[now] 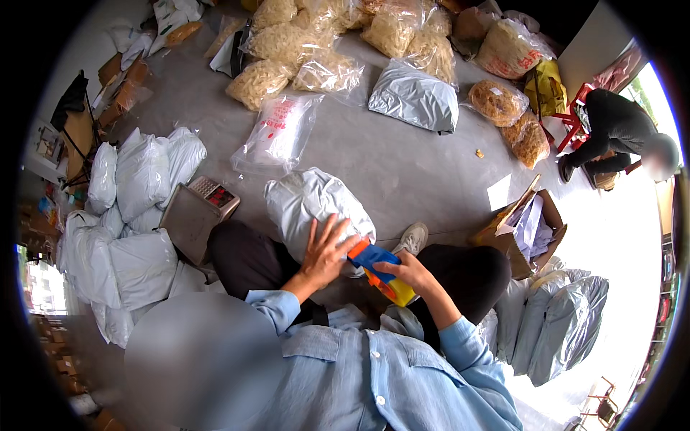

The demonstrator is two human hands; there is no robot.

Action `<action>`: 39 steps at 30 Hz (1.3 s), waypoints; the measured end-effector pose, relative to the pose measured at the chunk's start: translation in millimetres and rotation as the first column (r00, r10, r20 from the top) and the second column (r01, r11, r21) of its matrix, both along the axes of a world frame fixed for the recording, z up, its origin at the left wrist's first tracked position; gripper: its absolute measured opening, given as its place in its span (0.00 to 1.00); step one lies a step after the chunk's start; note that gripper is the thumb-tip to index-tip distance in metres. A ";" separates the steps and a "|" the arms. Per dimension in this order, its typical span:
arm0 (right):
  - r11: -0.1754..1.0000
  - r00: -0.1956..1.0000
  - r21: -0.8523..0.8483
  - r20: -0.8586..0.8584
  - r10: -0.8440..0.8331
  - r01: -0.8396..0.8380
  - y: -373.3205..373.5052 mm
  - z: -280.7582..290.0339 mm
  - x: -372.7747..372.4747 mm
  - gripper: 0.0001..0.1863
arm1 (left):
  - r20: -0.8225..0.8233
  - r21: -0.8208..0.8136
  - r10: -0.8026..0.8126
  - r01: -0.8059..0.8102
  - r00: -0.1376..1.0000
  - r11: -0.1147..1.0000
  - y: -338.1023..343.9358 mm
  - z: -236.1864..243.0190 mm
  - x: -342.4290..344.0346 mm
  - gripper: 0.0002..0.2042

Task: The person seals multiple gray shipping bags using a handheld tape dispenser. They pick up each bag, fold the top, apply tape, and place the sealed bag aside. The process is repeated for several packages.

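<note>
A stuffed silver-white plastic mailing bag (309,205) lies between my knees. My left hand (327,253) is laid on its near right side, fingers spread and pressing on the plastic. My right hand (410,273) is closed round a tape dispenser (374,258) with a blue body, orange-red front end and yellow lower part. The dispenser's front end is against the bag's right edge, close to my left fingertips. Whether tape is stuck to the bag cannot be made out.
Filled white bags (118,251) are piled at left beside a scale (195,215). Ahead lie a clear packet (277,133), a grey bag (413,97) and several sacks of pale dried food (262,80). At right are an open carton (528,230), grey bags (568,316) and a bending person (618,118).
</note>
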State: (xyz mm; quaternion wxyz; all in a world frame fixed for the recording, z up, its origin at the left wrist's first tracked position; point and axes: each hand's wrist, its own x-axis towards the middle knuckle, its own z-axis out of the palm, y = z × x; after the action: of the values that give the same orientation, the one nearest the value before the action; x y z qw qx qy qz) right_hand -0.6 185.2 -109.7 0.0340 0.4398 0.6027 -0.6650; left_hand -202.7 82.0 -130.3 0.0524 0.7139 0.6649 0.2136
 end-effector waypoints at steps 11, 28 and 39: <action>0.996 0.923 0.069 -0.377 0.073 -0.051 36.4 24.3 -129.1 0.24 | -0.254 0.039 0.378 -0.381 0.890 0.924 50.1 9.8 -163.8 0.25; 0.972 0.988 0.192 0.107 0.113 -0.132 17.4 -47.8 -26.5 0.30 | 0.015 0.139 0.174 -0.174 0.985 0.975 51.9 47.8 -119.7 0.18; 0.938 0.979 0.343 -0.165 0.120 -0.057 13.6 273.5 133.1 0.27 | 0.613 0.625 -0.287 -0.230 0.736 0.746 -16.9 321.9 -23.8 0.16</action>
State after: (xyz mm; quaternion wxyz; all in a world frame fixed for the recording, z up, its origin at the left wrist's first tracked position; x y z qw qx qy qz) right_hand 132.5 198.9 163.9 -0.0672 0.3485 0.7271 -0.5876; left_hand -226.5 65.1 191.7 0.0356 0.5669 0.4656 0.6786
